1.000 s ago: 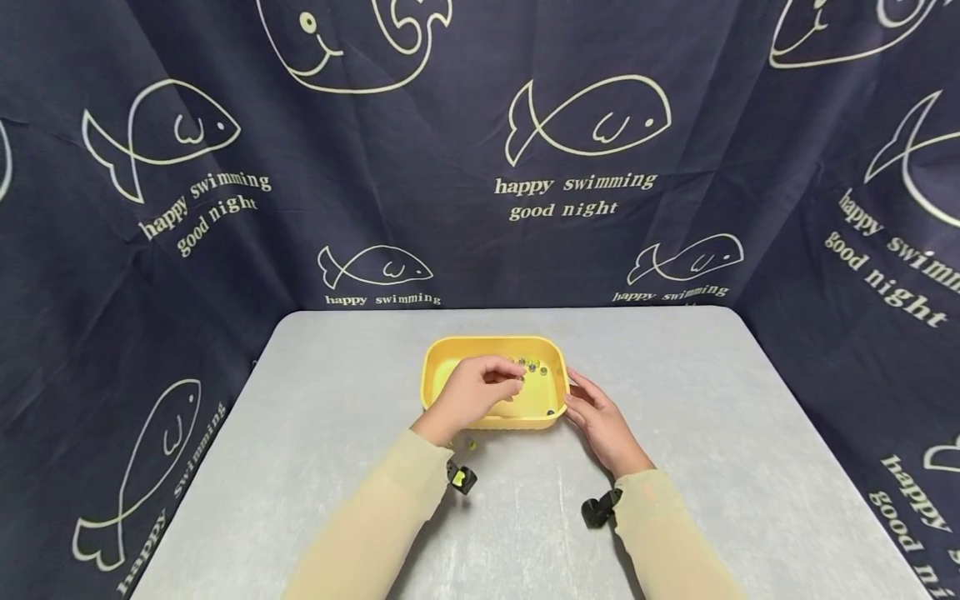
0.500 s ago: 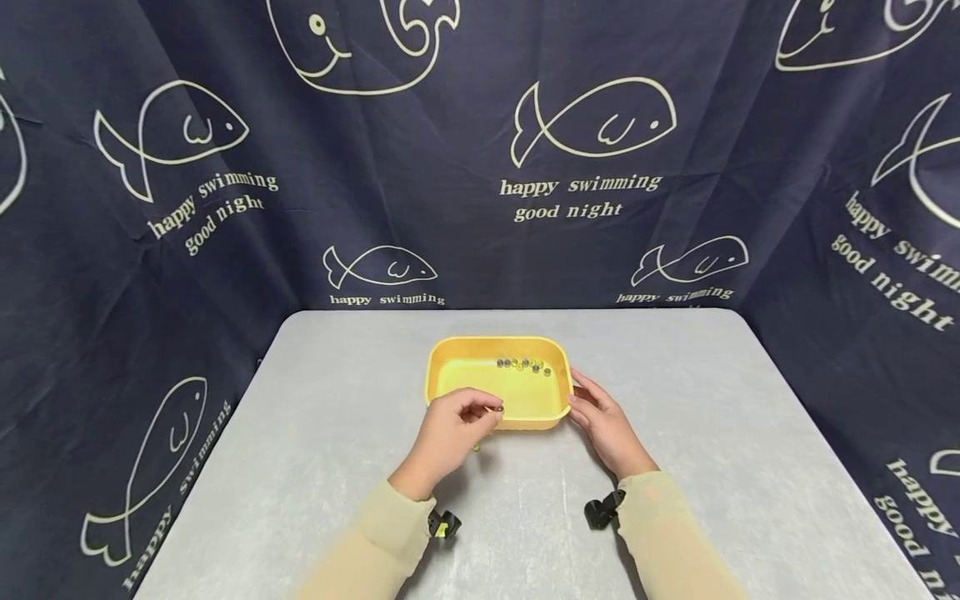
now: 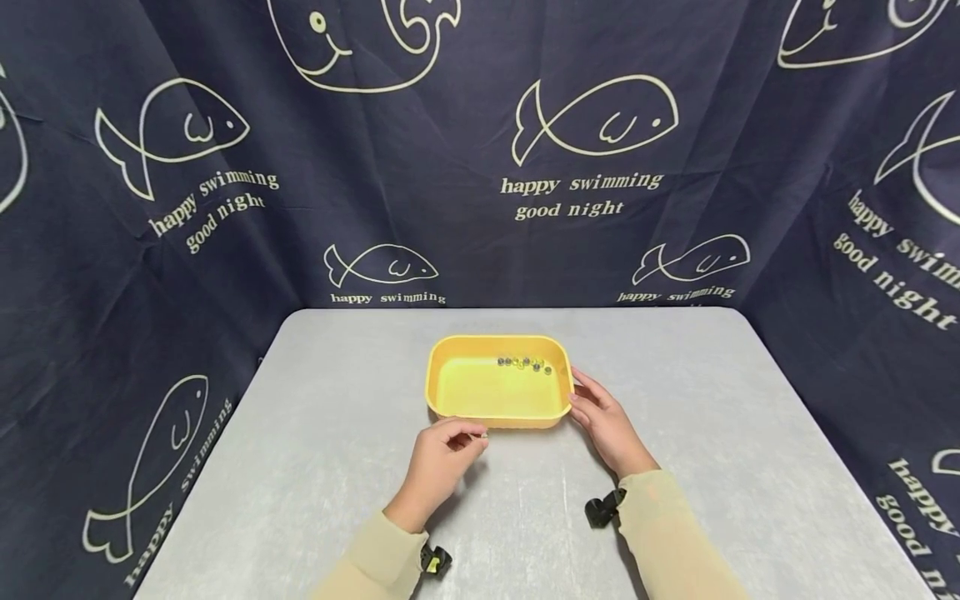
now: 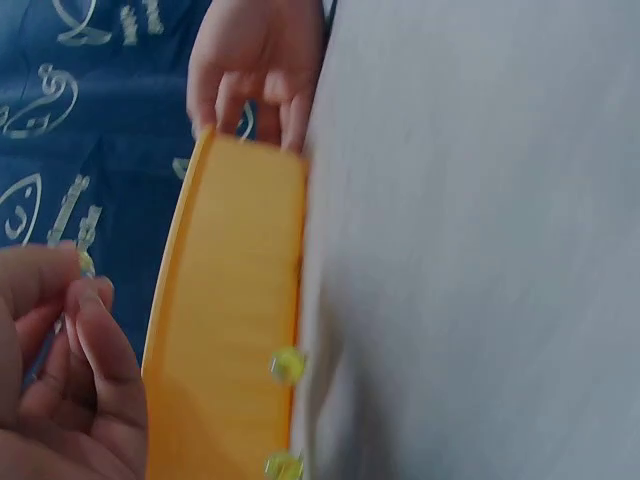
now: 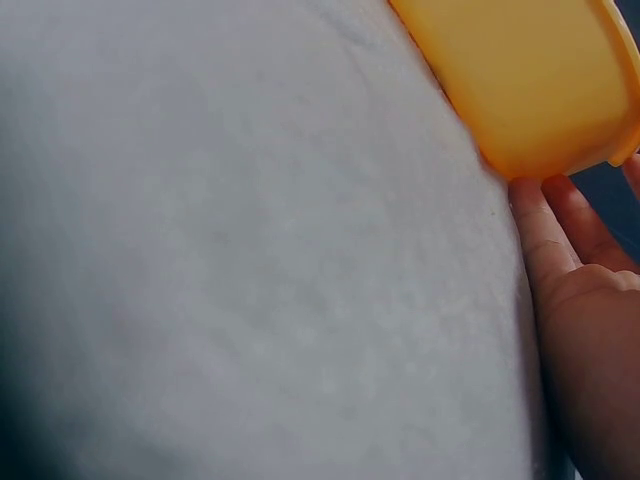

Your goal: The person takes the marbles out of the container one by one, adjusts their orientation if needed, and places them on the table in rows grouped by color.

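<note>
My left hand [image 3: 433,467] is just outside the near wall of a yellow plastic basin [image 3: 498,422]. In the left wrist view, its thumb and fingertips pinch a small clear-yellow glass marble [image 4: 86,264]. Two more yellowish marbles, one nearer the basin's middle [image 4: 288,364] and one lower [image 4: 284,466], show by the foot of the near wall. My right hand [image 3: 609,429] touches the basin's right end from outside, its fingers extended along the wall in the right wrist view. Inside the basin, several dark and yellow marbles [image 3: 527,362] lie along the far right side.
The basin stands on a pale grey tabletop [image 3: 337,483]. A dark blue curtain [image 3: 480,275] with white fish drawings closes off the back and both sides. Black wrist cameras [image 3: 600,510] are strapped at both cuffs.
My left hand has come out of the basin, toward me and left, pinching a marble. The dark marble at the basin's near right corner is gone from there. My right hand stays put.
</note>
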`<control>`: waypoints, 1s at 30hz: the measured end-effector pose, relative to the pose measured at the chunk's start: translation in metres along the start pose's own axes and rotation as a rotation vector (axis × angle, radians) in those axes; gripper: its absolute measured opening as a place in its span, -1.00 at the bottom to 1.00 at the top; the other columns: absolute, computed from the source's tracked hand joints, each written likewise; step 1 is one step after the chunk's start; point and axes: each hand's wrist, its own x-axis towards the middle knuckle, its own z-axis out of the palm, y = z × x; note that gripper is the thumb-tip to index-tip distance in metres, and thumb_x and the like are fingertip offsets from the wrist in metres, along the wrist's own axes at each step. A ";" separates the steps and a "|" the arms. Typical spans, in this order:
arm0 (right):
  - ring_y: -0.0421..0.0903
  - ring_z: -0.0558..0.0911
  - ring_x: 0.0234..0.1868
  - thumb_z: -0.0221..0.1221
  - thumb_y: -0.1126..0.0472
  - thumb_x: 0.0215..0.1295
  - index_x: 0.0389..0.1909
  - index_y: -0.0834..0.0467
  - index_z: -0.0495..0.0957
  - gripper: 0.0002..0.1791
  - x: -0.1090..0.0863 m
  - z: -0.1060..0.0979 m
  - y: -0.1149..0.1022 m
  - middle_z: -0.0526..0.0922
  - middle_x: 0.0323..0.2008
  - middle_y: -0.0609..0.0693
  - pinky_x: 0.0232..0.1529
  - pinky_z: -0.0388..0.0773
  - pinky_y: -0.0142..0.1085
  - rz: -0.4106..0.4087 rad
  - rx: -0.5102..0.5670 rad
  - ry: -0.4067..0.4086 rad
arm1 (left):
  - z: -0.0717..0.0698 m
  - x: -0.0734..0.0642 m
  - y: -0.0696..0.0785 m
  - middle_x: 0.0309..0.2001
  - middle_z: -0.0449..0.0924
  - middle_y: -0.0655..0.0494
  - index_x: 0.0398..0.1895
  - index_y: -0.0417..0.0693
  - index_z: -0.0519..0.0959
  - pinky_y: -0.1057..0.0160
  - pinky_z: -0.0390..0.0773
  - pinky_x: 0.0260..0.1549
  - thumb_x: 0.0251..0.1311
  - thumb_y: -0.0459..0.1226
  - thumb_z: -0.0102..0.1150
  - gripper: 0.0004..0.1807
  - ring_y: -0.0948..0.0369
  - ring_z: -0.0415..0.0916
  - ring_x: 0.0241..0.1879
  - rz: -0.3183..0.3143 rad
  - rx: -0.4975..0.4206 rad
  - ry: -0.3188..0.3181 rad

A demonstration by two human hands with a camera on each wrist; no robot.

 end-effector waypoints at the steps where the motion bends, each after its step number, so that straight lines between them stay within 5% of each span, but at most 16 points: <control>1: 0.08 0.44 0.36 0.11 0.32 0.54 0.60 0.08 0.20 -0.34 0.000 0.000 0.000 0.29 0.40 0.27 0.21 0.50 -0.36 0.000 0.007 0.000 | 0.003 -0.001 0.000 -0.26 0.70 0.22 -0.16 -0.17 0.78 0.30 0.64 -0.30 0.22 -0.38 0.43 -0.86 0.26 0.60 -0.32 -0.012 0.009 -0.003; 7: 0.11 0.42 0.38 0.10 0.34 0.54 0.60 0.10 0.20 -0.34 0.000 0.001 -0.001 0.29 0.41 0.27 0.21 0.50 -0.36 -0.003 0.006 -0.005 | 0.020 0.000 -0.002 -0.37 0.68 0.24 -0.22 -0.13 0.78 0.32 0.59 -0.44 0.20 -0.41 0.41 -0.89 0.31 0.54 -0.41 -0.054 0.101 0.012; 16: 0.13 0.40 0.40 0.12 0.31 0.54 0.60 0.09 0.19 -0.33 0.001 -0.001 0.000 0.29 0.42 0.27 0.21 0.50 -0.36 -0.007 -0.004 -0.012 | 0.031 0.007 -0.005 -0.44 0.51 0.37 -0.31 -0.01 0.78 0.34 0.49 -0.41 0.21 -0.27 0.43 -0.97 0.39 0.44 -0.45 -0.027 0.407 0.016; 23: 0.11 0.40 0.39 0.12 0.32 0.54 0.60 0.09 0.19 -0.33 0.001 -0.002 0.000 0.28 0.41 0.27 0.22 0.50 -0.36 -0.006 0.000 -0.011 | 0.037 0.008 -0.010 -0.54 0.46 0.41 -0.37 0.06 0.78 0.35 0.43 -0.49 0.16 -0.30 0.41 -0.95 0.41 0.38 -0.53 -0.047 0.487 0.019; 30: 0.11 0.43 0.37 0.11 0.32 0.54 0.59 0.10 0.19 -0.34 -0.001 -0.002 0.000 0.30 0.41 0.28 0.21 0.51 -0.36 -0.018 -0.009 -0.010 | 0.040 0.008 -0.011 -0.48 0.62 0.38 -0.37 0.07 0.81 0.31 0.49 -0.47 0.18 -0.24 0.44 -0.98 0.40 0.47 -0.49 -0.055 0.594 0.003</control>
